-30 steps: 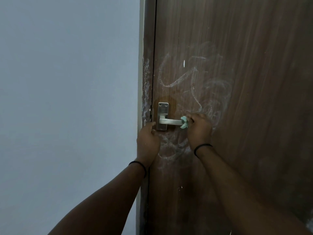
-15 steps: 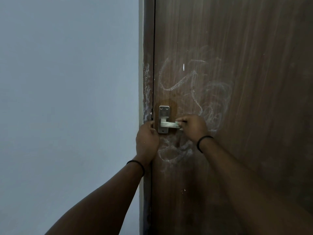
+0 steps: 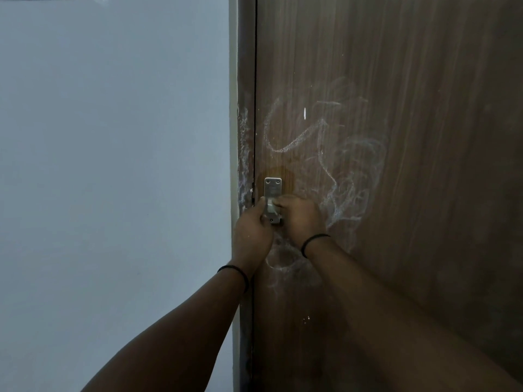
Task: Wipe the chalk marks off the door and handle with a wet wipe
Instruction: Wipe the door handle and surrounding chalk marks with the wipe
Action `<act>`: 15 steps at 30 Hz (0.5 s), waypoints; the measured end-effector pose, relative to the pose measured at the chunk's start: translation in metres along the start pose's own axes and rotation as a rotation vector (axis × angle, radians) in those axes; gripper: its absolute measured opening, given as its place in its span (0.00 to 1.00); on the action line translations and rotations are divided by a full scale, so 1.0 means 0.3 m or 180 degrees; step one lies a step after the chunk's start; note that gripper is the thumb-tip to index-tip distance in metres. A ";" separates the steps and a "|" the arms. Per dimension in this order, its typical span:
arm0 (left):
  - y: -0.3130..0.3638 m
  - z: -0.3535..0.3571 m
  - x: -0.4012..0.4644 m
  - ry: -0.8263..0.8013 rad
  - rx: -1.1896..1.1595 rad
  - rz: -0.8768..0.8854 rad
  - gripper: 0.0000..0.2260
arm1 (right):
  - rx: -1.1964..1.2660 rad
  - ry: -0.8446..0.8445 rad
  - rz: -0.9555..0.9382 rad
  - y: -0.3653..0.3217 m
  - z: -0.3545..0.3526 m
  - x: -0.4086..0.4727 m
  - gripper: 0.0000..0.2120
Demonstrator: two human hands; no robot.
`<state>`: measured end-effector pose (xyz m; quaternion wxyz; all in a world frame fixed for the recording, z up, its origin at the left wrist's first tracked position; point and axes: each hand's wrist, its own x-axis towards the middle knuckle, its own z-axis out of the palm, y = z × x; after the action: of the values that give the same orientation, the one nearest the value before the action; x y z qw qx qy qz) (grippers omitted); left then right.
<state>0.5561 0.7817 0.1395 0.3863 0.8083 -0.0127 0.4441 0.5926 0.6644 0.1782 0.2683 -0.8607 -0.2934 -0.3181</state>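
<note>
The right hand (image 3: 300,219) is curled around the lever of the door handle (image 3: 272,200), against its metal plate; the wet wipe is hidden. The left hand (image 3: 253,229) rests at the plate's left edge, grip unclear. Chalk marks (image 3: 339,165) cover the brown door (image 3: 424,108) around both hands.

The brown wooden door (image 3: 396,193) carries a metal handle plate (image 3: 272,185) and seemingly smeared chalk marks (image 3: 339,165)

I am facing a plain pale blue-grey wall (image 3: 113,179) that is meeting a dark brown door frame (image 3: 245,66) under dim, flat light.
</note>
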 end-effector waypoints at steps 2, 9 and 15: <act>-0.014 -0.006 0.014 -0.0125 0.0095 -0.0047 0.19 | 0.0499 0.0194 0.0183 0.064 -0.025 -0.026 0.07; -0.027 0.016 -0.009 0.0039 0.0045 -0.0068 0.17 | 0.0909 0.0647 0.0592 0.099 -0.056 -0.046 0.08; -0.029 0.006 -0.023 0.0135 -0.0193 -0.0051 0.14 | 0.0966 0.0349 0.0341 -0.043 0.034 0.054 0.04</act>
<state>0.5562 0.7844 0.1285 0.4143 0.7867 -0.0114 0.4575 0.5979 0.6853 0.1864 0.4274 -0.8060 -0.2767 -0.3019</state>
